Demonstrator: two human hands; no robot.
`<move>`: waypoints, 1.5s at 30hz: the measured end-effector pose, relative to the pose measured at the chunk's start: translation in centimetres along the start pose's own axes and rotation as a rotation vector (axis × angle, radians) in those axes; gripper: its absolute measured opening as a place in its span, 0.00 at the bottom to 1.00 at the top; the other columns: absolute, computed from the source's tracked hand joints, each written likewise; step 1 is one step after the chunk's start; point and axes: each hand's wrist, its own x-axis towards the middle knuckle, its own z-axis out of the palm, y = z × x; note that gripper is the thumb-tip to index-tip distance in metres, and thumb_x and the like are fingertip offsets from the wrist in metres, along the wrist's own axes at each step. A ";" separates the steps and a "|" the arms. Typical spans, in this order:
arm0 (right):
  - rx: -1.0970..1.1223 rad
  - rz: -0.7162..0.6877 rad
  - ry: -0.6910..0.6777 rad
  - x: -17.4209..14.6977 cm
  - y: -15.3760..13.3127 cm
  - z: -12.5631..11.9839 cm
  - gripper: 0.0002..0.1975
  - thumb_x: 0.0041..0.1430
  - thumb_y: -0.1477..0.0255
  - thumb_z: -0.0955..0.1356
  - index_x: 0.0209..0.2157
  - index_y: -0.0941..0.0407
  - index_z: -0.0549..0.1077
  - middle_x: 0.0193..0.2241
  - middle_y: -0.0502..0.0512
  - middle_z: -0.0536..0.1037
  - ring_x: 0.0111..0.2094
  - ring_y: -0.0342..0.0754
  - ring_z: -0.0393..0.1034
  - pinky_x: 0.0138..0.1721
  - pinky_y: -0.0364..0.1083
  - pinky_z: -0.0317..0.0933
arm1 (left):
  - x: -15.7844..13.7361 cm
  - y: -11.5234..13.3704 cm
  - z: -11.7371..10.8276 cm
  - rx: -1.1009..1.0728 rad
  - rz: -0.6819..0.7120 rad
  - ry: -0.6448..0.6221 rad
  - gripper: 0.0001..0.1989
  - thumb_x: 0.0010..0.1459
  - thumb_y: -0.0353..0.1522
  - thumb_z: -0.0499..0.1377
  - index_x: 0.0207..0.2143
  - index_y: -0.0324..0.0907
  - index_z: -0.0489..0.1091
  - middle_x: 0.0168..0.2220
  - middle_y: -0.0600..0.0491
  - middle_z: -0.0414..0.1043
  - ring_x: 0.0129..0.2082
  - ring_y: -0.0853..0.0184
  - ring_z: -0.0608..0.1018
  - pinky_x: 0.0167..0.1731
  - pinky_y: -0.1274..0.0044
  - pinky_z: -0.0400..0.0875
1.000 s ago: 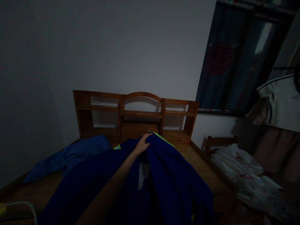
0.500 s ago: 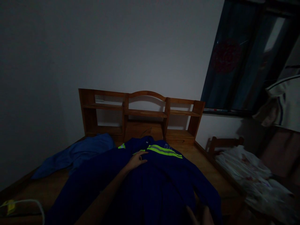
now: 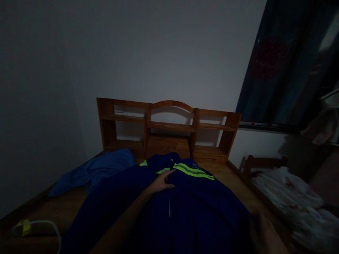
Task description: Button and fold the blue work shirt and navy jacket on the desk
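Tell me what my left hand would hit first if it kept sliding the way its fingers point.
Probably the yellow reflective stripe on the dark blue jacket: the left hand lies flat on the cloth, fingers aimed there. Beyond is the wooden headboard shelf; depth is unclear.

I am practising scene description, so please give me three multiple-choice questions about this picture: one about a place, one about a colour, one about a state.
1. Where does the left hand rest?
A. on the dark blue jacket
B. on the wooden shelf
C. on the bare boards

2. What colour are the jacket's stripes?
A. red
B. yellow-green
C. white

3. How does the jacket lie?
A. hung up
B. rolled tight
C. spread out flat

Answers: 1 A, fingers lie on its chest; 2 B, the bands glow yellow-green; 3 C, it covers the wooden surface.
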 end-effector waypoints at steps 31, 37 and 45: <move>-0.328 -0.301 -0.090 22.9 -14.6 11.1 0.20 0.60 0.79 0.57 0.54 0.60 0.62 0.49 0.66 0.66 0.50 0.53 0.61 0.45 0.45 0.54 | 6.8 -9.5 -3.7 0.584 -0.006 0.165 0.24 0.60 0.45 0.48 0.58 0.53 0.57 0.63 0.52 0.49 0.61 0.58 0.58 0.59 0.60 0.46; -0.079 -0.564 -0.206 16.6 -24.3 11.5 0.14 0.63 0.67 0.57 0.43 0.56 0.70 0.43 0.59 0.69 0.43 0.47 0.66 0.41 0.42 0.56 | 6.8 -9.2 -4.0 0.368 0.087 0.232 0.19 0.58 0.40 0.54 0.51 0.47 0.65 0.53 0.49 0.62 0.52 0.63 0.67 0.52 0.70 0.62; -0.029 -0.414 -0.193 11.3 -25.7 16.7 0.13 0.57 0.70 0.61 0.41 0.63 0.70 0.39 0.64 0.72 0.42 0.53 0.68 0.38 0.45 0.58 | 6.1 -11.4 -4.8 0.511 -0.146 0.365 0.26 0.53 0.45 0.57 0.51 0.42 0.66 0.48 0.44 0.64 0.50 0.57 0.68 0.52 0.65 0.60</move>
